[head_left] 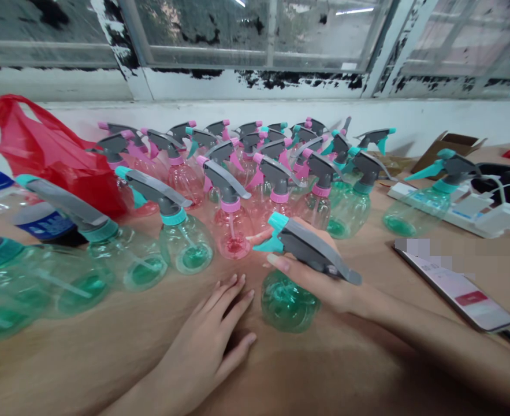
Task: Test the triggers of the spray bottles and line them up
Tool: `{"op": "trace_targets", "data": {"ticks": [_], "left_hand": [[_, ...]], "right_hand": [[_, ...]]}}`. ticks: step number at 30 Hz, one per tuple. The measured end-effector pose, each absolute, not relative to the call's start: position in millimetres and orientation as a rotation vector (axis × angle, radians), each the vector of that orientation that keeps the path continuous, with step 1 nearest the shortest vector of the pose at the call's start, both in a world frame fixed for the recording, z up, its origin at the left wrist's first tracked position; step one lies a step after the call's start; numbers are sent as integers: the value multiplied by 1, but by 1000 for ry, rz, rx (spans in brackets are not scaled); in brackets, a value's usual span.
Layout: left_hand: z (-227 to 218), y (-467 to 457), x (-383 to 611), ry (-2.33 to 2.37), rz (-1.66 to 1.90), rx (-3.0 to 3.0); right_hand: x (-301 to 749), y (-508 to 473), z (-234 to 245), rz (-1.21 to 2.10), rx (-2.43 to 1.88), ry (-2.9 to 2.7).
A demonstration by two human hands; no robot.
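My right hand (311,274) is wrapped round the grey and teal trigger head of a green spray bottle (286,300), which stands on the brown table just in front of me. My left hand (213,335) lies flat on the table beside that bottle, fingers stretched out and apart, holding nothing. Just beyond my hands stand a pink spray bottle (233,231) and a green spray bottle (185,242).
Several pink and green spray bottles (276,167) crowd the back of the table (107,358) up to the white wall. A red plastic bag (55,156) and a blue-capped bottle (21,208) sit at left. A phone (458,289), a power strip (462,216) and a cardboard box (449,147) lie at right.
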State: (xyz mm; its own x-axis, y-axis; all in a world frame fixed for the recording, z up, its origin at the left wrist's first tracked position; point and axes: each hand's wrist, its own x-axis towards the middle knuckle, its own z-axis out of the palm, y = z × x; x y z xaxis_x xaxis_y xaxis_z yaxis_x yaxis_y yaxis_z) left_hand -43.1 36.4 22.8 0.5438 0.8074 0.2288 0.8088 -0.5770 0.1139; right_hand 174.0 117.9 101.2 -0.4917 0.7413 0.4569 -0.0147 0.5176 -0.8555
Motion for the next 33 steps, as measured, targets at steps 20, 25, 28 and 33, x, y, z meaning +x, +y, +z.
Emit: {"op": "trace_targets", "data": {"ticks": [20,25,28,33], "left_hand": [[23,37,-43,-1417,-410,-2744],[23,37,-43,-1425,-398,-2754],[23,37,-43,-1441,-391,-2760],[21,37,-44,-1441,-413,-2761]], "right_hand": [[173,119,107,1034,-559,-1885],[172,118,105,1107,-578,-1852],[172,118,104,1106,-595,-1847],[173,118,103,1101,-591,-1845]]}}
